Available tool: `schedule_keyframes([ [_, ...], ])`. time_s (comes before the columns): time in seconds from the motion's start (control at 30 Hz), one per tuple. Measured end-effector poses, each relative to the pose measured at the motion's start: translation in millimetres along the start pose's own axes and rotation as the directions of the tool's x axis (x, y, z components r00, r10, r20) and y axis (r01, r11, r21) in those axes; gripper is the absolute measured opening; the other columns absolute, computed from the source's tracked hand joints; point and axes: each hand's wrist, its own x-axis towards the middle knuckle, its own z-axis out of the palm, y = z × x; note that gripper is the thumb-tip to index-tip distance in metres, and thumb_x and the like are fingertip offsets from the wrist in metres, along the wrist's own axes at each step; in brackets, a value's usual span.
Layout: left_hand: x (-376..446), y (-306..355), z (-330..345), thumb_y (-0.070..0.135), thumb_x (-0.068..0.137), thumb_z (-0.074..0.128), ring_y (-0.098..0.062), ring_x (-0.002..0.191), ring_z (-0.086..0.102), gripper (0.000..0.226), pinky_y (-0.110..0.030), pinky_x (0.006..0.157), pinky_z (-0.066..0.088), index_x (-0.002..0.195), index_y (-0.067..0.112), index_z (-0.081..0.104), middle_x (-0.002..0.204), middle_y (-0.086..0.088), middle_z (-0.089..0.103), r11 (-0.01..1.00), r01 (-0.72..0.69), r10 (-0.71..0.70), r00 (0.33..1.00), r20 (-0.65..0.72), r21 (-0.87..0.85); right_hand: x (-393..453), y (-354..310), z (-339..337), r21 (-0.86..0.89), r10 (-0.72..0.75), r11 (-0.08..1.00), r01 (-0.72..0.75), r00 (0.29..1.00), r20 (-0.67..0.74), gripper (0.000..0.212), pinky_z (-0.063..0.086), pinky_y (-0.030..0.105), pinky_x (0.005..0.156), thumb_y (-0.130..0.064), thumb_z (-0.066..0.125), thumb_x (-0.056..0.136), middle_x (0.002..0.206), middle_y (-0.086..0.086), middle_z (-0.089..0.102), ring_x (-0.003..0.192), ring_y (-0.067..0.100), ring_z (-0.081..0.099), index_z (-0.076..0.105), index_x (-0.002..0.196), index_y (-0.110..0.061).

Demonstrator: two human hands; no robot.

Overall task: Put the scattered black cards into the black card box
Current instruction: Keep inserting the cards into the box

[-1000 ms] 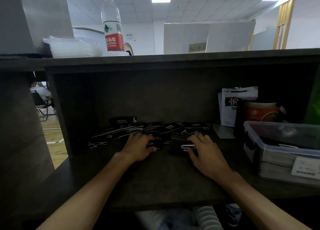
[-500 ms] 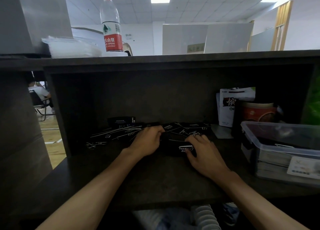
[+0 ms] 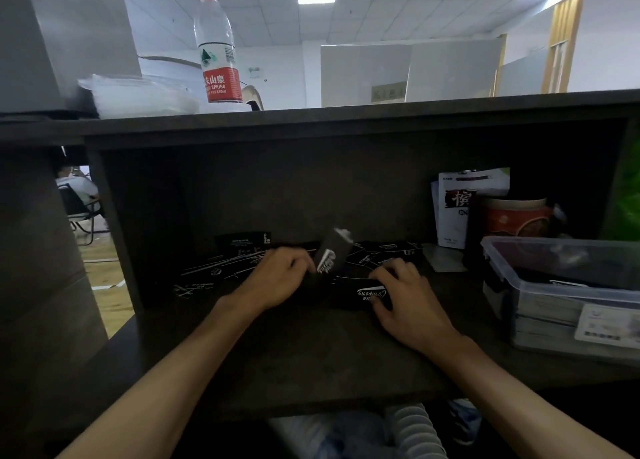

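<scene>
Black cards [image 3: 221, 272] with white print lie scattered along the back of the dark shelf [image 3: 311, 354], and more cards [image 3: 384, 252] lie to the right. My left hand [image 3: 277, 278] grips a black box part with a white logo [image 3: 330, 256], tilted up off the shelf and blurred. My right hand [image 3: 405, 299] holds a flat black card box [image 3: 360, 294] with a white logo, fingers curled over its right end. A second black box [image 3: 242, 241] stands at the back.
A clear plastic lidded tub [image 3: 568, 285] sits at the right. A red tin [image 3: 516, 216] and a white packet [image 3: 460, 206] stand behind it. A water bottle [image 3: 216, 43] and plastic bags [image 3: 138, 95] are on the top board. A side wall [image 3: 114, 230] bounds the left.
My left hand slid right from the scattered cards to the centre and lifted the black logo part upright. My right hand stayed on the flat black box.
</scene>
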Motion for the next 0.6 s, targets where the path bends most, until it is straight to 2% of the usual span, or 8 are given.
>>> schedule_keyframes([
  [0.17, -1, 15, 28, 0.020, 0.089, 0.048, 0.005, 0.064, 0.057, 0.024, -0.024, 0.059, 0.044, 0.080, 0.037, 0.063, 0.072, 0.016, 0.062, 0.997, -0.049, 0.045, 0.996, 0.080, 0.057, 0, 3, 4, -0.024, -0.036, 0.999, 0.036, 0.999, -0.010, 0.031, 0.012, 0.036, 0.115, -0.044, 0.057, 0.094, 0.162, -0.003, 0.011, 0.149, 0.018, 0.006, 0.051, 0.122, -0.034],
  [0.27, 1, 27, 46, 0.014, 0.096, 0.041, 0.002, 0.066, 0.059, 0.029, -0.024, 0.060, 0.049, 0.083, 0.034, 0.058, 0.077, 0.007, 0.065, 0.958, 0.077, -0.065, 0.997, 0.052, -0.278, 2, 1, 5, -0.020, -0.017, 1.000, 0.017, 1.000, 0.022, 0.025, 0.024, 0.041, 0.115, -0.051, 0.046, 0.095, 0.152, -0.008, 0.032, 0.146, 0.017, 0.019, 0.049, 0.115, -0.037],
  [0.37, 6, 40, 58, 0.018, 0.101, 0.036, -0.018, 0.090, 0.070, 0.020, -0.034, 0.079, 0.055, 0.100, 0.022, 0.056, 0.094, -0.005, 0.075, 0.584, 0.368, -0.297, 0.926, 0.232, -0.723, 3, -2, 3, 0.048, 0.044, 0.998, -0.044, 0.999, 0.013, 0.028, 0.040, 0.032, 0.094, -0.052, 0.051, 0.092, 0.119, -0.013, 0.050, 0.116, 0.008, 0.045, 0.036, 0.114, -0.043],
  [0.43, 12, 42, 56, 0.021, 0.101, 0.038, -0.023, 0.089, 0.072, 0.021, -0.035, 0.075, 0.054, 0.106, 0.013, 0.057, 0.094, -0.011, 0.075, 0.338, 0.434, -0.318, 0.888, 0.333, -0.835, 3, -1, 4, 0.072, 0.058, 0.996, -0.059, 0.998, 0.021, 0.042, 0.040, 0.032, 0.095, -0.049, 0.055, 0.093, 0.127, -0.011, 0.050, 0.115, 0.007, 0.044, 0.032, 0.127, -0.043],
  [0.47, 14, 40, 54, 0.022, 0.102, 0.039, -0.021, 0.088, 0.072, 0.022, -0.031, 0.073, 0.052, 0.106, 0.012, 0.059, 0.096, -0.011, 0.075, 0.349, 0.424, -0.319, 0.892, 0.319, -0.836, 2, -1, 4, 0.056, 0.053, 0.997, -0.054, 0.998, 0.029, 0.045, 0.041, 0.034, 0.096, -0.049, 0.053, 0.094, 0.131, -0.010, 0.049, 0.116, 0.008, 0.043, 0.032, 0.132, -0.041],
  [0.5, 16, 35, 50, 0.022, 0.102, 0.040, -0.018, 0.086, 0.071, 0.022, -0.027, 0.072, 0.051, 0.104, 0.014, 0.060, 0.099, -0.010, 0.074, 0.491, 0.401, -0.339, 0.906, 0.255, -0.773, 2, 0, 4, 0.026, 0.044, 0.999, -0.045, 0.999, 0.029, 0.042, 0.042, 0.034, 0.096, -0.049, 0.050, 0.095, 0.130, -0.010, 0.049, 0.116, 0.008, 0.043, 0.035, 0.133, -0.040],
  [0.57, 23, 13, 40, 0.023, 0.101, 0.046, -0.014, 0.096, 0.066, 0.017, -0.027, 0.080, 0.051, 0.109, 0.020, 0.060, 0.111, -0.004, 0.068, 0.896, 0.331, -0.341, 0.940, 0.020, -0.296, 3, 2, 5, -0.033, 0.039, 0.999, -0.038, 0.999, 0.011, 0.032, 0.044, 0.033, 0.092, -0.050, 0.044, 0.097, 0.121, -0.009, 0.048, 0.110, 0.009, 0.044, 0.046, 0.126, -0.037],
  [0.6, 23, 2, 36, 0.027, 0.099, 0.050, -0.017, 0.107, 0.062, 0.022, -0.033, 0.092, 0.048, 0.118, 0.021, 0.059, 0.120, -0.003, 0.065, 0.953, 0.301, -0.301, 0.953, -0.025, 0.009, 3, 2, 5, -0.049, 0.047, 0.998, -0.046, 0.999, 0.008, 0.030, 0.044, 0.032, 0.090, -0.050, 0.043, 0.097, 0.118, -0.009, 0.047, 0.108, 0.009, 0.043, 0.050, 0.123, -0.035],
])
